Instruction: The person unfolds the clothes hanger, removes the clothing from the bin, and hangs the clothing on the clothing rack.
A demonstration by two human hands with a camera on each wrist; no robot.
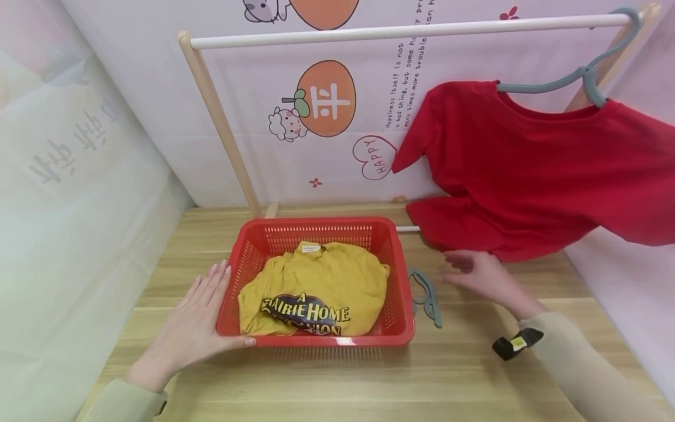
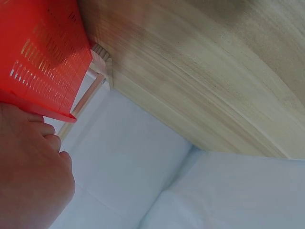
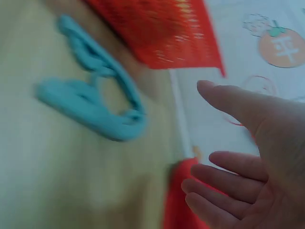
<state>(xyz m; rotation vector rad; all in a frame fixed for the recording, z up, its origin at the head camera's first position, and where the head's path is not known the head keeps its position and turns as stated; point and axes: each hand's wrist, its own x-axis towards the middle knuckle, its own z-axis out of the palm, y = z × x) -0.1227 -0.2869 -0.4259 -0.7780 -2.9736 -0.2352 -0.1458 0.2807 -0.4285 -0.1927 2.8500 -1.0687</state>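
A red plastic basket point(image 1: 337, 340) stands on the table with a yellow printed T-shirt point(image 1: 337, 281) crumpled inside. My left hand point(image 1: 197, 319) rests against the basket's left side, fingers straight and thumb along the front rim; the left wrist view shows the hand point(image 2: 33, 167) at the rim. To the right of the basket lies a folded blue-grey hanger point(image 1: 426, 298), shown as teal in the right wrist view. My right hand point(image 1: 482, 278) hovers right of this hanger, holding nothing, its fingers point(image 3: 228, 183) loosely extended. A red T-shirt point(image 1: 527, 170) hangs just behind it on another blue-grey hanger point(image 1: 548, 87).
A clothes rack with a white rod point(image 1: 369, 34) and wooden posts point(image 1: 221, 123) spans the back. Behind it is a printed wall sheet point(image 1: 327, 164). White sheeting point(image 1: 68, 176) borders the left. The wooden table point(image 1: 316, 387) extends in front of the basket.
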